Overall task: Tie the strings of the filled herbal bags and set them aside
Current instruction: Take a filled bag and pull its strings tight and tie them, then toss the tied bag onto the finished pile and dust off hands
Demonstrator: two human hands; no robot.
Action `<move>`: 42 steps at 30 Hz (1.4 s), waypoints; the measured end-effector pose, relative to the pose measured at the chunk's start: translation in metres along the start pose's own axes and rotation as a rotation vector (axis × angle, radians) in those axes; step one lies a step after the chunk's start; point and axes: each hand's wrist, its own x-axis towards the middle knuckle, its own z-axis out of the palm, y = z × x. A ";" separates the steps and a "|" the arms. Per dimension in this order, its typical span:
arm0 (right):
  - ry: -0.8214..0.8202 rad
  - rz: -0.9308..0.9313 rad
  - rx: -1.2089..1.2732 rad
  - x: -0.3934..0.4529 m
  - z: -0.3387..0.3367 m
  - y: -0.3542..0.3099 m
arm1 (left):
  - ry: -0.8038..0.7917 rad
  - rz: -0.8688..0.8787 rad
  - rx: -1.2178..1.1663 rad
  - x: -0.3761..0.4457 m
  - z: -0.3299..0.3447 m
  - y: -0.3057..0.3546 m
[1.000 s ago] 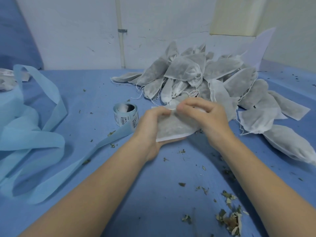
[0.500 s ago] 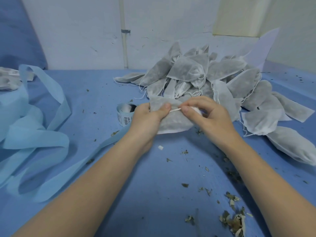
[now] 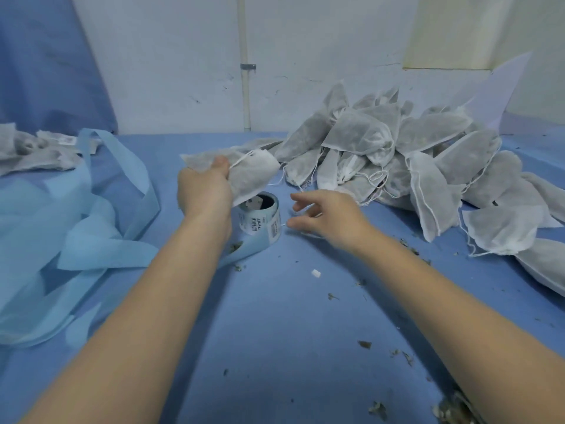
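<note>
— Fingers?
— Left hand (image 3: 204,191) grips a filled herbal bag (image 3: 244,172) above the label roll (image 3: 260,217); right hand (image 3: 325,217) hangs spread, empty.
— Step?
— Setting aside, probably; next, another bag from the pile (image 3: 412,154).

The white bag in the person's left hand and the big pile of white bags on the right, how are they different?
The white mesh herbal bag is gripped by the left hand and held up above the roll of printed labels; the pile of white mesh bags lies on the blue cloth table. The held bag is single; the pile's bags overlap, heaped. Both are grey-white, filled, with white drawstrings.
</note>
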 end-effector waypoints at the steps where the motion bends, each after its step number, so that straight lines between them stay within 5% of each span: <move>1: -0.007 -0.025 -0.062 0.005 0.003 -0.002 | -0.001 -0.013 -0.004 0.000 0.000 0.001; 9: -0.034 -0.122 -0.039 0.021 0.018 -0.008 | -0.081 -0.126 -0.028 -0.004 0.002 0.002; 19: 0.142 0.041 0.276 0.002 0.031 -0.003 | -0.097 -0.085 0.082 0.000 0.005 -0.006; 31: 0.357 0.092 0.235 -0.004 0.046 -0.009 | -0.022 0.030 0.269 -0.003 0.006 -0.009; 42: 0.353 0.072 0.167 -0.010 0.047 -0.016 | -0.002 0.044 0.319 -0.004 0.007 -0.010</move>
